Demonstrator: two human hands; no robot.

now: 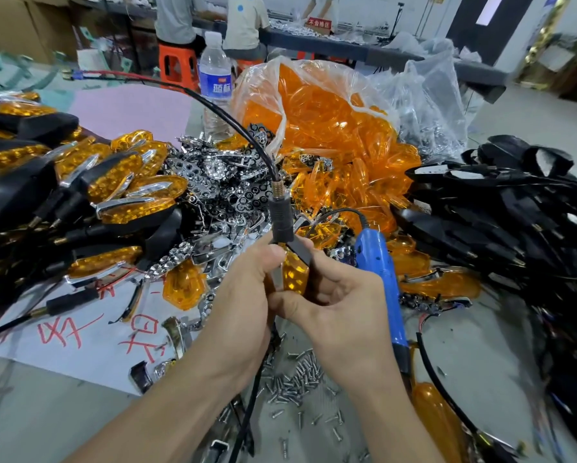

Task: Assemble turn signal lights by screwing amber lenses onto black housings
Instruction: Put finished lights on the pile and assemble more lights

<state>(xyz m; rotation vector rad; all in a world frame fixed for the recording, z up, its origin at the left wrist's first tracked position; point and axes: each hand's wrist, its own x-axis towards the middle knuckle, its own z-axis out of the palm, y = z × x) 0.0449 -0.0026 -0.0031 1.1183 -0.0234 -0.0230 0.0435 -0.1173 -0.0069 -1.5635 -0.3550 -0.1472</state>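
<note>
Both hands hold one turn signal upright at the table's centre. Its amber lens (294, 273) faces me inside a black housing (301, 250), and a black stem (281, 218) with a brass collar and cable rises from the top. My left hand (245, 295) grips the light from the left, thumb near the top. My right hand (340, 302) grips it from the right, thumb across the lower front. A blue electric screwdriver (382, 282) lies just right of my right hand, tip toward me. Loose screws (293, 379) are scattered below my hands.
Finished lights (113, 182) are piled at left, chrome inserts (223, 188) in the middle, a bag of amber lenses (330, 121) behind, black housings (514, 212) at right. A water bottle (215, 75) stands at the back. Two people sit at a far bench.
</note>
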